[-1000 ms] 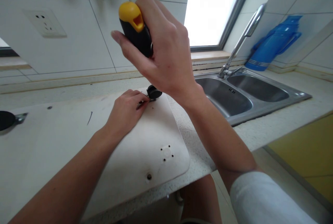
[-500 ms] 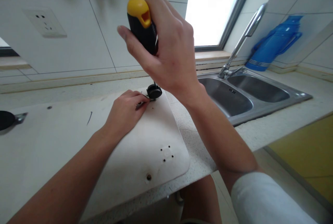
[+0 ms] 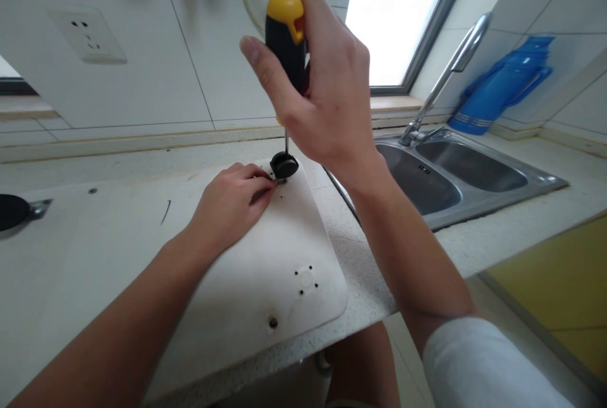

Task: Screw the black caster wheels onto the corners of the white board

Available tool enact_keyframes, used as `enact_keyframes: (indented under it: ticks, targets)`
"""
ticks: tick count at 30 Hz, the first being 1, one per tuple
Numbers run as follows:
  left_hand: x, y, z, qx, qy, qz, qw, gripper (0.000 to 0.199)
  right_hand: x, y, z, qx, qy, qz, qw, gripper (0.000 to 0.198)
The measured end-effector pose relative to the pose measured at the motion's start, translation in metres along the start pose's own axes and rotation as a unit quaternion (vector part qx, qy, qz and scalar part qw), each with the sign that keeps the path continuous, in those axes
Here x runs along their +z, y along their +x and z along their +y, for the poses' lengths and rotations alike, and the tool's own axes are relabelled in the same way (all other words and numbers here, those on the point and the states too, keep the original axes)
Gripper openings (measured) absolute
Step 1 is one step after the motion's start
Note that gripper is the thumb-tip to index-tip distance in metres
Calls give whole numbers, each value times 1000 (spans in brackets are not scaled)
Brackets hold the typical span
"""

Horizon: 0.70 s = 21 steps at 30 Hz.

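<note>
My right hand [image 3: 327, 85] is wrapped round the black-and-yellow handle of a screwdriver [image 3: 286, 41], its thumb lifted off to the side. The screwdriver stands nearly upright, its metal shaft reaching down behind a black caster wheel [image 3: 284, 166]; the tip is hidden. That caster sits at the far right corner of a white board [image 3: 227, 294] lying on the counter. With fingers pinched at the caster's base, my left hand [image 3: 237, 196] holds it from the left. Four-hole patterns are not all covered: small screw holes [image 3: 306, 279] show at the near right corner.
Another black caster [image 3: 14, 212] is at the board's left. A double steel sink [image 3: 493, 205] with a faucet [image 3: 446, 79] lies to the right, a blue thermos [image 3: 502, 85] behind it. A wall socket [image 3: 88, 35] is at upper left. The counter [image 3: 370, 269] ends at the front.
The screwdriver has swung from leaning left to nearly upright, and my right hand has shifted right with it. My left hand stays at the caster. The view has moved slightly.
</note>
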<state>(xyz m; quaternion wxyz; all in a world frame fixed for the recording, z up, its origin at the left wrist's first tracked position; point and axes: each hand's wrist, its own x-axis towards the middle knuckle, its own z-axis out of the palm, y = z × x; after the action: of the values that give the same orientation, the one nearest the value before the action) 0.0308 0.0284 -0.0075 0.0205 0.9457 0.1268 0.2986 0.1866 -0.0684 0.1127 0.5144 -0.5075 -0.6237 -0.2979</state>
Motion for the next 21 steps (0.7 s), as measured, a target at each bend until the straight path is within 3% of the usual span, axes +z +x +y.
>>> enact_keyframes:
  ticks: [14,18,21]
  targets:
    - [-4,-8,-3,42,9,-43,998,33,6,0,-6,-42,56,153,986,30]
    - [-6,-9,-6,45,8,-56,997,34,15,-1,-6,-39,79,159,983,21]
    - [-9,-10,-7,52,1,-63,997,37,20,-1,-8,-32,141,148,978,28]
